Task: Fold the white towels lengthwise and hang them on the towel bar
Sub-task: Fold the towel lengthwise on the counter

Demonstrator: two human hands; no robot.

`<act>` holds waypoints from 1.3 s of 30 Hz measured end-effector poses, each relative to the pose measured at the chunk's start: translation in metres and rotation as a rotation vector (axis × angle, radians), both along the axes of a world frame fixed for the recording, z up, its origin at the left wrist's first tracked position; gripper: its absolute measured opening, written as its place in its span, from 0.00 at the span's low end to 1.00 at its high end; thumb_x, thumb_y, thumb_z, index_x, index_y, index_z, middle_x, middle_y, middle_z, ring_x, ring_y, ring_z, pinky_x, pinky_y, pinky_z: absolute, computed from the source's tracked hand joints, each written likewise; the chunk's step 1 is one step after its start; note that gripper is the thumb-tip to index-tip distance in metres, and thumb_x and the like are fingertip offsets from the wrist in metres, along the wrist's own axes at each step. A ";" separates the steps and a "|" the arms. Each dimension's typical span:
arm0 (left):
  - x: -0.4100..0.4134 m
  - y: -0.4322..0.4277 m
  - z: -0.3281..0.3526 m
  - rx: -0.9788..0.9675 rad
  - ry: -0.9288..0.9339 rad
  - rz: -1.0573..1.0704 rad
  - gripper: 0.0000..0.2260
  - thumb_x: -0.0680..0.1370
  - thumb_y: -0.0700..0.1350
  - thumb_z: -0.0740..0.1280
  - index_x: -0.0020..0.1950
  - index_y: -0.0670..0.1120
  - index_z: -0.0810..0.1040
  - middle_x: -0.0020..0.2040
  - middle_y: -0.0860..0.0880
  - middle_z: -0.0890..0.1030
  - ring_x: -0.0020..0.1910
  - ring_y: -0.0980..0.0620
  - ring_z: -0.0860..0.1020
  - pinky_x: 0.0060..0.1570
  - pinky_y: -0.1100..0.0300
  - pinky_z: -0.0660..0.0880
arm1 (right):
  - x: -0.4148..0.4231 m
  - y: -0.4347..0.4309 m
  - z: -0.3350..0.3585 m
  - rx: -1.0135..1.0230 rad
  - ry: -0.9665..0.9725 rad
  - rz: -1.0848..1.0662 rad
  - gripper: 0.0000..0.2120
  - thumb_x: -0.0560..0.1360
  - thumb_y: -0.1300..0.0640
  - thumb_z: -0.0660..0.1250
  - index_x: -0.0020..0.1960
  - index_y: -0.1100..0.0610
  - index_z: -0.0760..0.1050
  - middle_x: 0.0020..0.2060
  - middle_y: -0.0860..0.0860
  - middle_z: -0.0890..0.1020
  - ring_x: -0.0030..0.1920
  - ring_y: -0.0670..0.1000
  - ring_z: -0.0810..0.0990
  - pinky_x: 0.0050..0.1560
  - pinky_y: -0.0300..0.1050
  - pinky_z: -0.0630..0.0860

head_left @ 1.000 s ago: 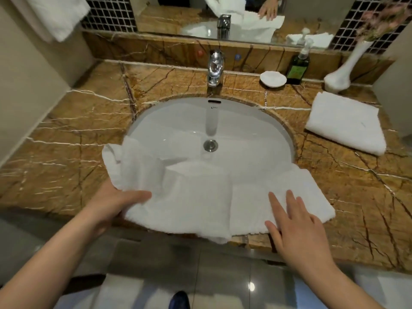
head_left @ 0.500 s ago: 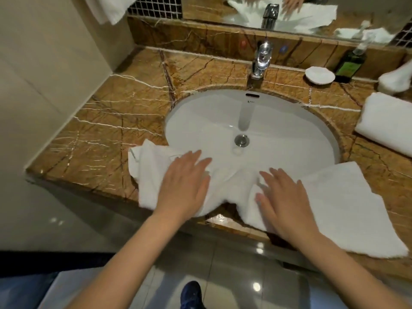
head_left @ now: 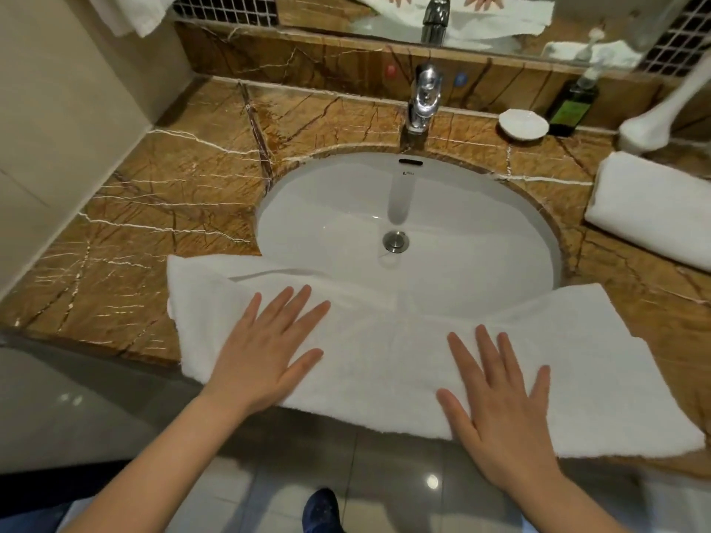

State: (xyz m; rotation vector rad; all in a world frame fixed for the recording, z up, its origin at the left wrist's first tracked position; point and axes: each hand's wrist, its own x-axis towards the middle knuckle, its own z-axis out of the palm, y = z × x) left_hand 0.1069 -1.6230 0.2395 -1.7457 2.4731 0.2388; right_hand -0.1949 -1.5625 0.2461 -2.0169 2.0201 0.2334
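Note:
A white towel (head_left: 388, 355) lies folded in a long band across the front edge of the brown marble counter (head_left: 165, 209), spanning the near rim of the white sink (head_left: 408, 225). My left hand (head_left: 265, 352) lies flat on its left part, fingers spread. My right hand (head_left: 500, 402) presses flat on its right part near the front edge. A second folded white towel (head_left: 654, 209) rests on the counter at the right. Another white towel (head_left: 131, 13) hangs at the top left; the bar itself is out of view.
A chrome tap (head_left: 423, 98) stands behind the sink. A white soap dish (head_left: 523, 124), a dark green pump bottle (head_left: 573, 105) and a white vase (head_left: 654, 125) sit at the back right. A beige wall closes the left side. Grey floor tiles lie below the counter edge.
The towel, bunched before, is now spread into a smooth long band. Both hands have slid apart over it and lie flat with fingers spread.

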 end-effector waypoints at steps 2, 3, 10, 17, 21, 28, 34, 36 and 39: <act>-0.007 -0.006 0.005 -0.015 0.001 0.010 0.29 0.76 0.65 0.34 0.76 0.60 0.39 0.77 0.54 0.40 0.76 0.53 0.38 0.74 0.49 0.35 | 0.014 0.002 -0.001 -0.002 -0.012 -0.046 0.32 0.68 0.31 0.24 0.70 0.38 0.22 0.73 0.46 0.27 0.73 0.51 0.25 0.70 0.66 0.34; -0.017 -0.006 0.008 -0.022 0.028 0.005 0.29 0.76 0.65 0.36 0.77 0.59 0.43 0.78 0.54 0.42 0.76 0.53 0.40 0.74 0.49 0.36 | 0.020 0.002 -0.003 -0.008 -0.024 -0.066 0.32 0.68 0.31 0.24 0.70 0.38 0.22 0.72 0.46 0.27 0.72 0.51 0.25 0.70 0.66 0.33; -0.085 0.016 0.007 0.041 0.085 -0.238 0.27 0.80 0.61 0.47 0.77 0.54 0.54 0.77 0.51 0.57 0.75 0.49 0.57 0.70 0.46 0.52 | 0.019 0.017 -0.007 -0.023 -0.067 -0.192 0.31 0.69 0.30 0.25 0.71 0.35 0.26 0.73 0.43 0.28 0.73 0.52 0.26 0.68 0.69 0.32; -0.101 0.023 0.006 0.064 0.066 -0.352 0.27 0.78 0.60 0.50 0.74 0.50 0.63 0.74 0.46 0.65 0.71 0.43 0.66 0.65 0.43 0.59 | -0.013 0.027 0.015 0.049 -0.036 -0.232 0.33 0.71 0.31 0.26 0.75 0.34 0.42 0.78 0.45 0.45 0.77 0.54 0.45 0.69 0.72 0.49; -0.106 0.010 0.013 0.002 0.142 -0.337 0.27 0.80 0.59 0.46 0.63 0.46 0.78 0.64 0.44 0.77 0.63 0.43 0.76 0.65 0.44 0.60 | -0.047 0.016 0.021 -0.171 -0.240 -0.245 0.28 0.78 0.39 0.42 0.75 0.45 0.61 0.75 0.47 0.62 0.75 0.51 0.60 0.72 0.55 0.53; -0.141 -0.007 0.008 0.070 0.138 -0.175 0.32 0.78 0.63 0.40 0.76 0.48 0.60 0.74 0.48 0.65 0.74 0.49 0.62 0.73 0.51 0.50 | -0.118 -0.016 0.001 -0.160 -0.093 -0.151 0.30 0.77 0.36 0.38 0.77 0.42 0.46 0.78 0.43 0.48 0.77 0.43 0.42 0.76 0.55 0.41; -0.153 0.004 0.004 0.082 0.064 -0.114 0.30 0.78 0.63 0.43 0.73 0.51 0.67 0.69 0.45 0.72 0.68 0.43 0.71 0.69 0.45 0.56 | -0.137 0.000 -0.009 -0.185 -0.031 -0.295 0.30 0.75 0.30 0.37 0.75 0.37 0.39 0.77 0.44 0.44 0.77 0.46 0.40 0.74 0.58 0.39; -0.151 0.004 0.006 0.081 0.041 -0.081 0.30 0.78 0.64 0.44 0.71 0.50 0.70 0.67 0.44 0.75 0.65 0.43 0.74 0.69 0.44 0.56 | -0.141 -0.002 -0.009 -0.183 -0.030 -0.285 0.31 0.74 0.29 0.35 0.75 0.36 0.37 0.77 0.44 0.43 0.77 0.46 0.39 0.74 0.59 0.38; -0.152 0.006 0.009 0.061 0.067 -0.019 0.29 0.78 0.62 0.46 0.65 0.50 0.75 0.61 0.47 0.79 0.61 0.44 0.76 0.69 0.44 0.57 | -0.144 -0.005 -0.008 -0.160 -0.013 -0.254 0.32 0.73 0.28 0.33 0.74 0.36 0.34 0.77 0.44 0.39 0.76 0.47 0.37 0.74 0.59 0.36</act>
